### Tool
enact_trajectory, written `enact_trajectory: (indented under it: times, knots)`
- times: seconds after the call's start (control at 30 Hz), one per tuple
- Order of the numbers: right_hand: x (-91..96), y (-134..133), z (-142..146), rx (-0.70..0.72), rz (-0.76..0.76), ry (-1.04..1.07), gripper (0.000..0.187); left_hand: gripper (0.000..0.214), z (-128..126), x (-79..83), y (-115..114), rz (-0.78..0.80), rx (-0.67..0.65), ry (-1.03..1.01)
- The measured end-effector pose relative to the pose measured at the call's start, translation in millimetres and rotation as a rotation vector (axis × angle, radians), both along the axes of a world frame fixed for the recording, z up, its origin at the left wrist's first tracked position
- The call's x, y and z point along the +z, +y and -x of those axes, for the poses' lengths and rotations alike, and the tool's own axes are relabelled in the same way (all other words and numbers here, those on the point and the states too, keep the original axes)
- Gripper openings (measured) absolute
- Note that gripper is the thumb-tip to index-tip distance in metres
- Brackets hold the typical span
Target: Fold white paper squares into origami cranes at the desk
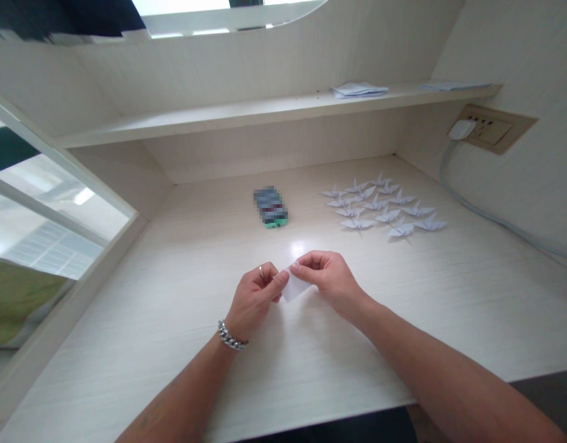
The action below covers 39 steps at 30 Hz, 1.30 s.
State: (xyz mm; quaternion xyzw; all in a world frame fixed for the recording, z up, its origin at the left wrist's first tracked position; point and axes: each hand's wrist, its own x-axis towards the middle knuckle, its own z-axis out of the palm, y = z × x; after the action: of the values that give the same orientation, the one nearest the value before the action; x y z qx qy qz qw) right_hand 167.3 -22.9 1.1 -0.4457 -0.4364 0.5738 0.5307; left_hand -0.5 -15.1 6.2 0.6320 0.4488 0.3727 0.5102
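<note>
A small piece of white paper (pixel 294 288) is held between my two hands, just above the pale desk. My left hand (pixel 259 292), with a ring on one finger and a chain bracelet at the wrist, pinches its left edge. On the upper right edge, my right hand (pixel 329 277) grips the same paper between thumb and fingers. Part of the paper is hidden behind the fingers, so its folds cannot be made out. Several folded white paper cranes (pixel 377 203) stand in rows beyond my right hand.
A blurred phone-like object (pixel 271 206) with a green edge lies on the desk (pixel 181 246). Above runs a shelf (pixel 246 115) bearing a stack of white paper (pixel 359 90). At right, a white plug sits in a wall socket (pixel 493 130), its grey cable (pixel 490 216) trailing down.
</note>
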Motion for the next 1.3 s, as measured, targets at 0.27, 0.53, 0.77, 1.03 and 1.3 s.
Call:
enact_trajectory:
  times: [0.27,0.53,0.77,1.03,1.3]
  knots:
    - [2.8,0.0,0.5,-0.028,0.04,0.078,0.021,0.049,2.3,-2.2,-0.3,0.009,0.093,0.043]
    - [5.5,-2.1,0.5,-0.006,0.066,0.039,0.03,0.03,-0.8,2.5,-1.8,-0.038,0.099,-0.016]
    - [0.1,1.2,0.4,0.016,-0.005,-0.03,0.03,0.028,1.1,1.3,-1.1,-0.06,0.175,-0.065]
    - [2.7,-6.5,-1.9,-0.024,-0.181,-0.244,0.011,0.016,-1.2,4.7,-1.0,-0.092,0.129,-0.131]
    - [1.9,-7.5,2.1,-0.076,-0.172,-0.104,0.01,0.005,-1.5,5.5,-2.2,-0.173,0.192,-0.133]
